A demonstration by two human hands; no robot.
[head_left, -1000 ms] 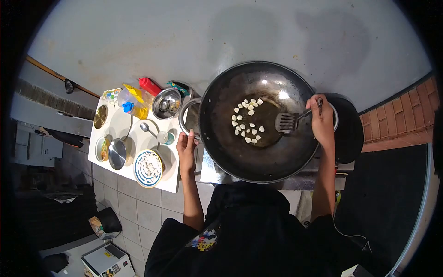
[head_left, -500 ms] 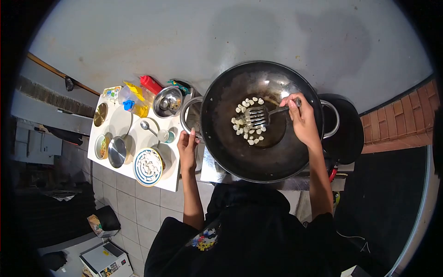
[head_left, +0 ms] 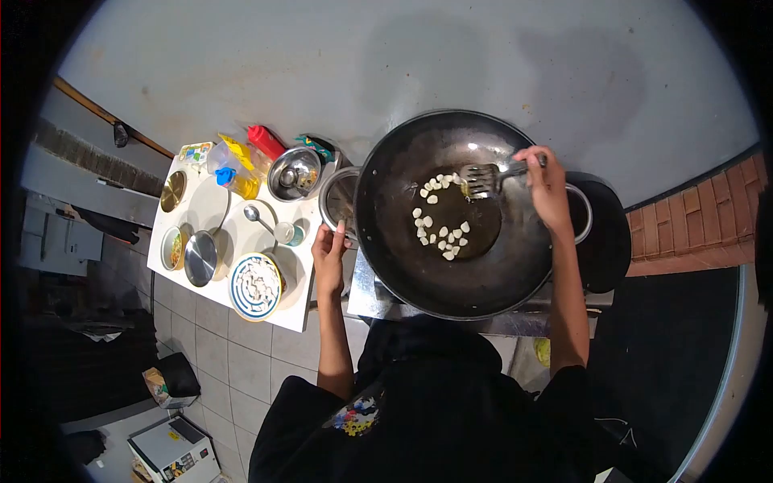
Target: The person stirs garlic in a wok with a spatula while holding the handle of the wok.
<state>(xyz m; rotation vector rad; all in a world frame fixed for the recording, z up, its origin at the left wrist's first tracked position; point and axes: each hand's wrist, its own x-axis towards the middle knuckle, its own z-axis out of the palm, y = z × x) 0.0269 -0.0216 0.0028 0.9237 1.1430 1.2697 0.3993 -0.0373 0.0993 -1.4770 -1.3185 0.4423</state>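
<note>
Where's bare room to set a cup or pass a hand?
On the white table, a strip between the blue-ringed dish and the edge by the left hand. Over the wok, the stretch between white pieces and near rim. Crowded: the table's back, around the red bottle and steel bowl.

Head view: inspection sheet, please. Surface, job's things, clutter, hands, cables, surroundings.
Surface: white rectangular table, crowded with dishes and bottles.
Job's things: large round dark metal wok holding small white pieces; slotted metal spatula inside.
Clutter: red plastic squeeze bottle, blue-and-white patterned round bowl on table.
Hands: right hand grips spatula; left hand at wok's looped metal handle, grip unclear.
Cables: thin pale cord, lower right.
Surroundings: plain grey wall, grey tiled floor.
</note>
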